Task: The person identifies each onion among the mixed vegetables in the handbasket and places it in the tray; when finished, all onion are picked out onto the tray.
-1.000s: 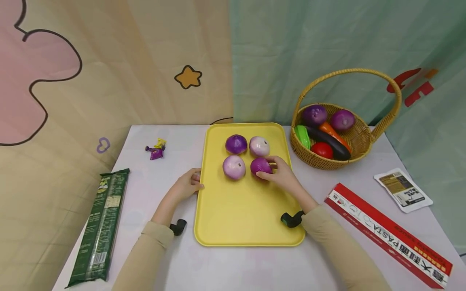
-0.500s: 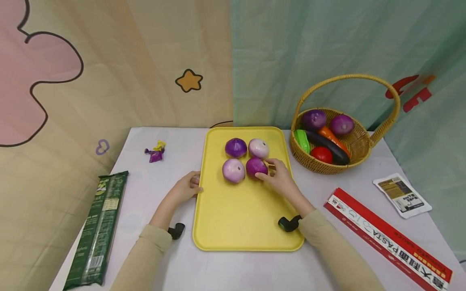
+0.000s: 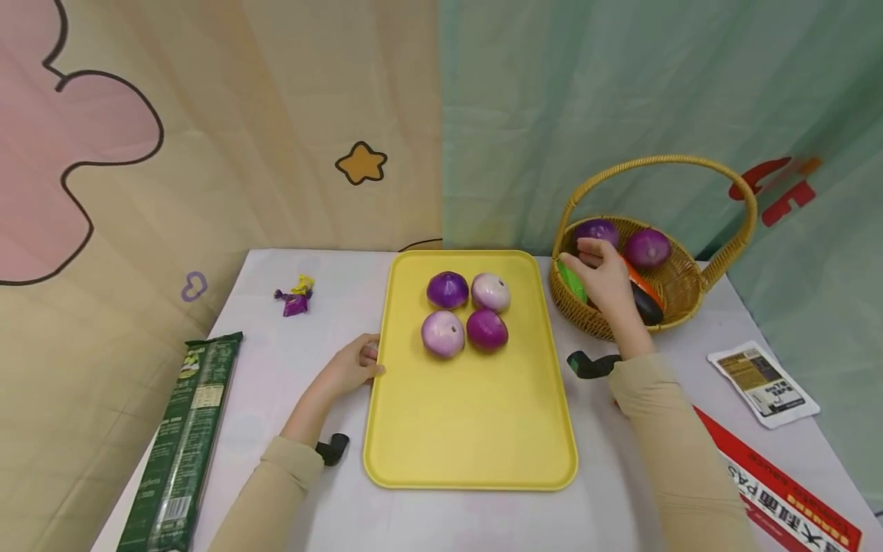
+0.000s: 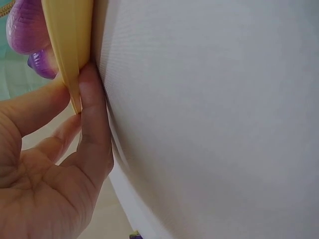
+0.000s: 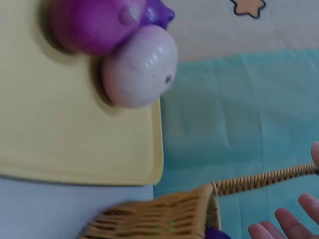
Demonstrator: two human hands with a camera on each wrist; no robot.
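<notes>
My left hand [image 3: 350, 365] pinches the left rim of the yellow tray [image 3: 469, 429]; in the left wrist view the thumb is on one side of the rim [image 4: 70, 50] and fingers on the other. On the tray sit a dark purple onion [image 3: 448, 290], a pale onion [image 3: 491, 292], a lilac onion [image 3: 443, 334] and a magenta onion [image 3: 487, 330], close together. Above the wicker basket [image 3: 586, 320] hovers my right hand [image 3: 608, 282], its fingers extended and holding nothing. It hides part of the basket's vegetables. In the right wrist view, only its fingertips [image 5: 289, 224] show.
Inside the basket are two more purple onions [image 3: 647, 248], a green vegetable [image 3: 572, 282], a carrot and an eggplant [image 3: 647, 308]. Its tall handle [image 3: 662, 160] arches up. Right lie a pasta box [image 3: 786, 483] and a pouch [image 3: 762, 383]; left, a green packet [image 3: 189, 445] and candies [image 3: 297, 299].
My right hand has let go of the magenta onion, which stays on the tray beside the lilac one, and has moved right and away to the basket. The left hand keeps the tray rim.
</notes>
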